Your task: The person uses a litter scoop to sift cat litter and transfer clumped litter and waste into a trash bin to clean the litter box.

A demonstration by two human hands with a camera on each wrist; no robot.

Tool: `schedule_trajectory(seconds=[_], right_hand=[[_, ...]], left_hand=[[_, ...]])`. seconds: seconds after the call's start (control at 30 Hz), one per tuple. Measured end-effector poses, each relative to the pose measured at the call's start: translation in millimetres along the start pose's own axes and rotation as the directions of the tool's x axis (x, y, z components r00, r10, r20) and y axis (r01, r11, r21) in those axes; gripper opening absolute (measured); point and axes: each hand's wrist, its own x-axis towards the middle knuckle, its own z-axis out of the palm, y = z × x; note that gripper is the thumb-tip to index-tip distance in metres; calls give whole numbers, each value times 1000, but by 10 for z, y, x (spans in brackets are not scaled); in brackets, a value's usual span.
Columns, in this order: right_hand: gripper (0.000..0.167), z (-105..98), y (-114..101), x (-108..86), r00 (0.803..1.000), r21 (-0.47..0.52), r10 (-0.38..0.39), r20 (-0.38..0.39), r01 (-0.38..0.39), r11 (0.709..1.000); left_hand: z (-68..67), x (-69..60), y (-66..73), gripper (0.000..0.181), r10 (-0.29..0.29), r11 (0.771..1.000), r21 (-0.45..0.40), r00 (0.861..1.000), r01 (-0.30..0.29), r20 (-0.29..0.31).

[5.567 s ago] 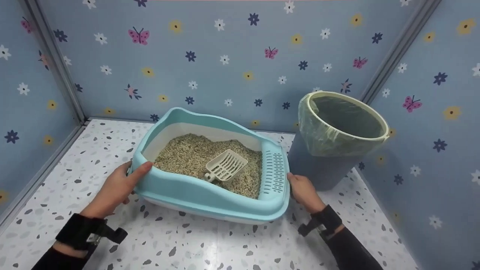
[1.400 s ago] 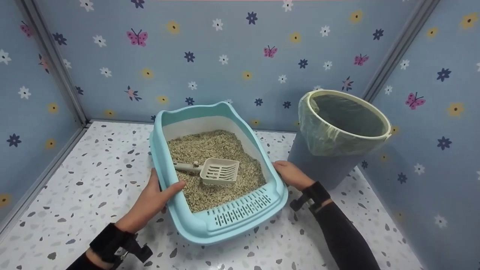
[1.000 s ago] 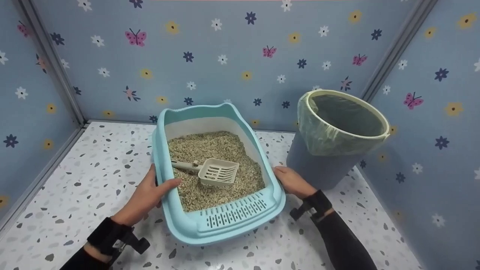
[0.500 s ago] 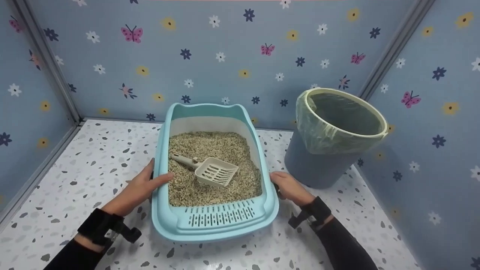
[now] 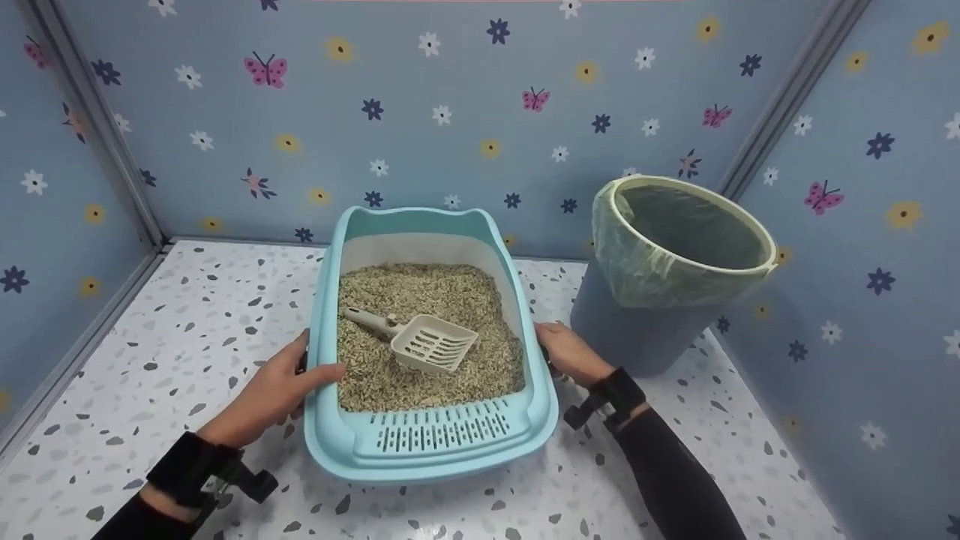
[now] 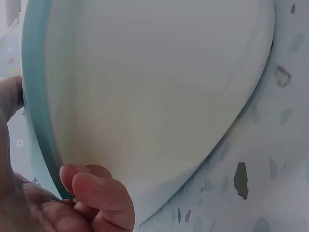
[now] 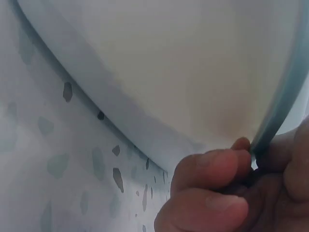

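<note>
A light-blue litter box (image 5: 420,466) with a white lower part rests on the speckled surface, its slotted end towards me. Inside is tan granular litter (image 5: 420,289), and a beige slotted litter scoop (image 5: 433,343) lies on top, handle to the upper left. My left hand (image 5: 266,390) grips the box's left rim, thumb over the top. Its fingers (image 6: 104,195) curl beneath the blue edge in the left wrist view. On the opposite side my right hand (image 5: 574,354) holds the right rim. In the right wrist view its fingers (image 7: 207,188) curl under that edge.
A grey-blue trash bin (image 5: 637,337) with a translucent yellowish bag over its rim stands close to the right of the box. Flower-patterned walls (image 5: 450,90) enclose the speckled surface (image 5: 202,330) at the back and both sides.
The box has turned from lying crosswise to pointing away, its slotted end swinging from the right to the front. Over the last half second it stays put while my right hand shifts slightly up the rim.
</note>
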Motion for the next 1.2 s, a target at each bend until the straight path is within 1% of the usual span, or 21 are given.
schedule_trajectory(seconds=[0.1, 0.2, 0.33, 0.47, 0.57, 0.63, 0.7, 0.77, 0.8, 0.87, 0.9, 0.97, 1.03, 1.07, 1.1, 1.17, 1.2], right_hand=[[48, 40, -5, -39, 999, 29, 15, -29, -14, 999], [46, 103, 17, -113, 997, 66, 36, -62, -32, 997], [46, 165, 53, -195, 994, 58, 30, -101, -24, 998], [46, 193, 54, -205, 993, 67, 25, -115, -17, 998], [46, 175, 37, -179, 995, 59, 11, -104, -5, 998], [45, 136, 9, -150, 996, 27, -1, -87, 3, 1000], [45, 90, -26, -112, 998, -25, -2, -65, 0, 1000], [45, 42, -75, -77, 999, -108, 1, -43, -6, 994], [45, 21, -104, -62, 999, -160, 3, -33, -8, 987], [42, -21, -167, -42, 1000, -276, 6, -26, -13, 961], [42, -40, -200, -29, 1000, -340, -3, -29, -7, 940], [40, -80, -286, 6, 999, -462, -27, -44, 4, 887], [39, -114, -394, 62, 996, -545, -55, -75, 6, 839], [39, -131, -452, 101, 993, -579, -81, -91, 13, 816], [40, -146, -519, 142, 989, -604, -103, -106, 18, 797], [41, -171, -661, 230, 982, -631, -138, -132, 24, 776], [43, -182, -726, 275, 978, -647, -156, -139, 30, 762]], left_hand=[[-35, 48, -4, 98, 12, 1000, 5, 1000, -12, 19], [-65, 99, -28, 97, 27, 1000, -12, 999, -27, 43], [-84, 127, -57, 96, 44, 998, -38, 997, -42, 60], [-100, 125, -67, 97, 56, 997, -52, 996, -52, 71], [-120, 130, -47, 96, 58, 997, -57, 995, -54, 81], [-135, 149, -15, 94, 62, 997, -56, 994, -57, 95], [-164, 169, 29, 92, 49, 999, -19, 992, -47, 115], [-204, 192, 84, 93, 33, 998, 50, 988, -41, 148], [-228, 208, 112, 94, 24, 995, 91, 985, -39, 168], [-284, 244, 180, 96, 1, 980, 195, 977, -43, 211], [-313, 268, 220, 96, -14, 968, 247, 973, -45, 230], [-375, 327, 320, 98, -32, 935, 351, 968, -60, 250], [-438, 396, 443, 101, -41, 885, 458, 969, -78, 245], [-466, 439, 514, 105, -50, 854, 515, 972, -76, 228], [-500, 485, 583, 110, -54, 812, 579, 978, -75, 203], [-561, 587, 715, 120, -38, 724, 686, 988, -74, 146], [-586, 641, 776, 125, -37, 678, 733, 993, -59, 114]])
